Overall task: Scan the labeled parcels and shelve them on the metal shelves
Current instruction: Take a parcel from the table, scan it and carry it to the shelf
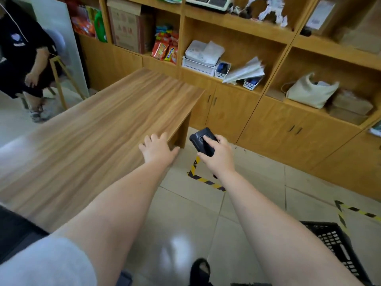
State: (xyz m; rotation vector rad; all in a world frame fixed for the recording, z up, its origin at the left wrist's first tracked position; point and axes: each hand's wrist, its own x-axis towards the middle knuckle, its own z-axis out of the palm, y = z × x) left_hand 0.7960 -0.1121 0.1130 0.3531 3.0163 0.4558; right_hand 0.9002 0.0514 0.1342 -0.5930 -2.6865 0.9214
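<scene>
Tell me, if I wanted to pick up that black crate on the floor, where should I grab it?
Probably by the top rim of the black crate, reaching down from above. It sits upright on the floor with its open top facing up, and its walls are a grid of holes, so fingers could hook over the edge. Only one corner shows, so I cannot see any handles.

This looks like a small shop's back office or parcel station. A wall of wooden shelving (237, 23) in the upper half of the frame holds snack packets (165, 48), a cardboard carton (125, 25), papers and a weighing scale (208, 2). A bare wooden table (92, 129) stands centre left, hazard tape (206, 180) marks the tiled floor, and a black plastic crate (338, 248) sits lower right.
</scene>
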